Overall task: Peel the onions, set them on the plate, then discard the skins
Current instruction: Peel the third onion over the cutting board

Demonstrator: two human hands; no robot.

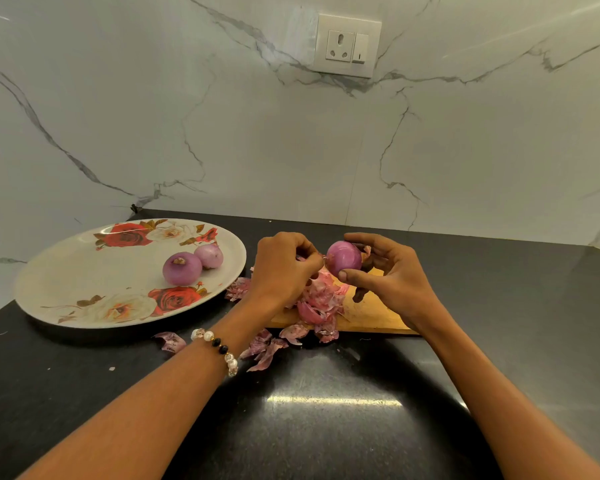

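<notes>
Beaded bracelet circles the left wrist; beyond it the left hand pinches a bit of skin at the onion, which the right hand grips above the cutting board. Loose skins litter board and counter. Two peeled onions sit on the floral plate at left.

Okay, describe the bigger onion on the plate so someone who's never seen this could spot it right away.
Find the floral plate on the black counter, left of the hands. Two peeled purple onions sit touching near its right rim. The bigger onion is the nearer, left one, its brown root end facing up, unlike the smaller onion behind.
</notes>
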